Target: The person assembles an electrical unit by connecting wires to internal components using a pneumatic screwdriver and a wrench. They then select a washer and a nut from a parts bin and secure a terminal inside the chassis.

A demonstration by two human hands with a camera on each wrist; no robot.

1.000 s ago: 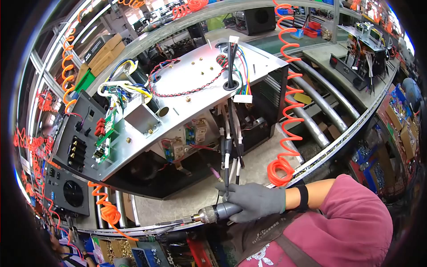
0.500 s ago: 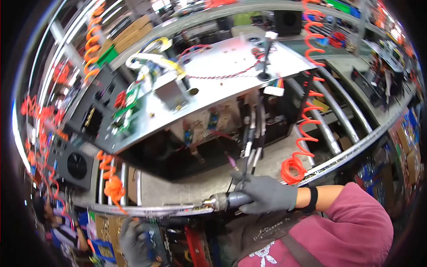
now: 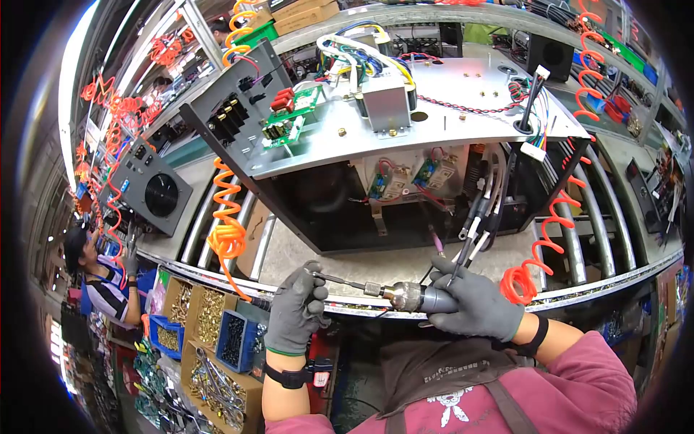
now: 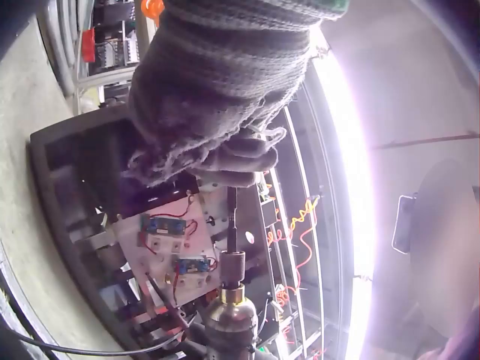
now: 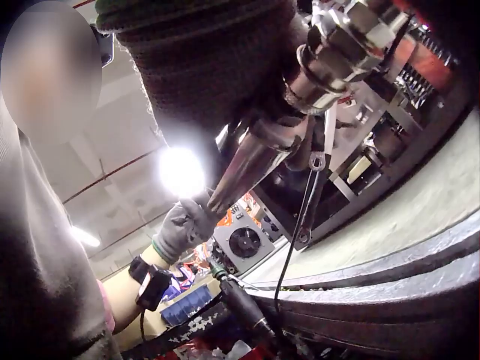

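Observation:
My right hand, in a grey glove, grips a power screwdriver lying level over the bench's front rail, its bit aimed left. At the bit's far end, the curled fingers of my gloved left hand pinch the tip. The left wrist view shows the bit running up into those fingers, which hide its end. Black and white cables hang from the machine close by my right fingers. That open machine housing stands behind both hands, with a transformer and a green circuit board on top.
Bins of brass screws and a blue bin of dark screws sit at lower left. Orange coiled hoses hang on both sides. Another person works at far left, near a grey fan unit.
My left hand, out of sight at first, shows low by the screw bins, then rises to the bit's tip. The head view has turned left. My right hand keeps its grip on the screwdriver.

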